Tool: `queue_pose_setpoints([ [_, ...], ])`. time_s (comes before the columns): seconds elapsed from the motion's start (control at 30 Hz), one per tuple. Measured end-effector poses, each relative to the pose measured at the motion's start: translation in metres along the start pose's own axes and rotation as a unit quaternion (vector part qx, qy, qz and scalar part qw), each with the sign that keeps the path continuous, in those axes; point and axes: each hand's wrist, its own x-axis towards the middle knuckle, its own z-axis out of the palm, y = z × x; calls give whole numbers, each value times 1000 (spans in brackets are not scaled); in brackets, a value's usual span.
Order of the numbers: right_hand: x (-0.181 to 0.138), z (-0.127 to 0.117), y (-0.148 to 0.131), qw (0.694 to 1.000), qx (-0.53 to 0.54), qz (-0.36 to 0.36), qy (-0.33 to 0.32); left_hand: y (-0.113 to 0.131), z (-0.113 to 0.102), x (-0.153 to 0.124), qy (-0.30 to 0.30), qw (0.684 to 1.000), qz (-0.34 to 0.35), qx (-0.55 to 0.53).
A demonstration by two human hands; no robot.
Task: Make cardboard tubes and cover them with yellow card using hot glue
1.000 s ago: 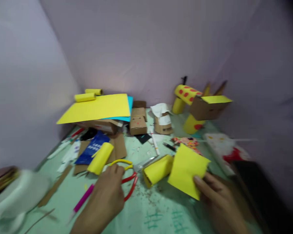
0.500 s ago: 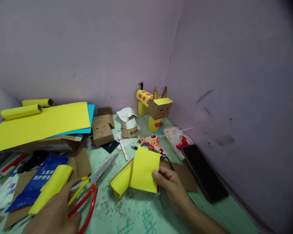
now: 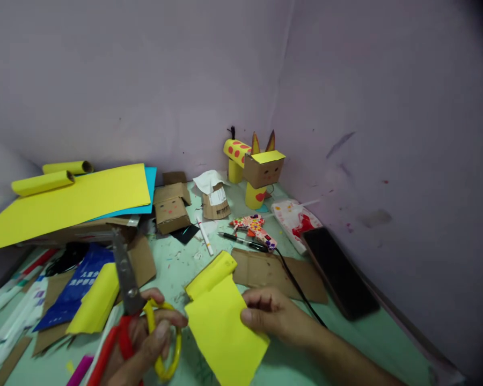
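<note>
My left hand (image 3: 155,338) is closed around the handles of a pair of scissors (image 3: 125,273), with red and yellow grips and blades pointing up and away. Between the thumb and fingers of my right hand (image 3: 279,316) is a cut piece of yellow paper (image 3: 225,332), tilted, its lower end near the bottom of the view. Just beyond it a curved, yellow-covered piece (image 3: 212,272) lies on the green tabletop, partly hidden by the paper. The left fingertips come close to the paper's left edge; whether they touch it I cannot tell.
A cardboard animal (image 3: 263,170) with a spotted yellow body stands in the corner. Before it lie a patterned glue gun (image 3: 255,229), a black pen (image 3: 243,242) and a cardboard strip (image 3: 282,273). At right rests a phone (image 3: 340,273); at left, yellow sheets (image 3: 92,193) and a blue packet (image 3: 78,284).
The scissors have moved right and swung so their blades point upward. My right hand has brought the paper lower and nearer, turning it, which uncovers the pen and cardboard strip.
</note>
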Motion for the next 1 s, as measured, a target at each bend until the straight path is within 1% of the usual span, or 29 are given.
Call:
queue_pose_setpoints([
  [0.03,-1,1,1,1000,-12,12,-22,0,0,0,-11,1000,-8,2],
  [0.1,-3,2,3,998,-31,23,-48,0,0,-1,-55,998,-22,14],
  [0.17,-4,3,3,997,-42,25,-54,0,1,-2,-114,993,-30,29],
  [0.2,-4,3,3,997,-46,25,-54,-1,2,-3,-130,991,-28,36],
  [0.23,-4,4,3,997,-49,25,-53,-2,4,-4,-133,990,-25,38],
  [0.33,-3,4,3,997,-51,20,-52,-6,12,-9,-105,994,-28,20],
  [0.4,-2,5,2,999,-35,7,-34,-6,17,-11,-79,997,-25,4],
  [0.5,0,4,1,1000,8,-11,-1,-4,19,-10,-13,1000,3,-8],
  [0.57,2,4,0,999,24,-19,-15,-2,18,-8,32,999,18,-16],
  [0.6,2,5,0,999,24,-23,-29,-2,18,-6,45,999,20,-16],
  [0.67,3,6,0,999,11,-28,-42,-4,16,-3,57,998,26,-8],
  [0.7,3,7,1,999,2,-24,-35,-7,15,-1,56,998,28,0],
  [0.87,4,8,2,999,-20,12,40,-17,11,4,45,997,55,21],
  [1.0,6,8,2,996,-7,-4,84,-18,12,3,38,996,59,47],
])
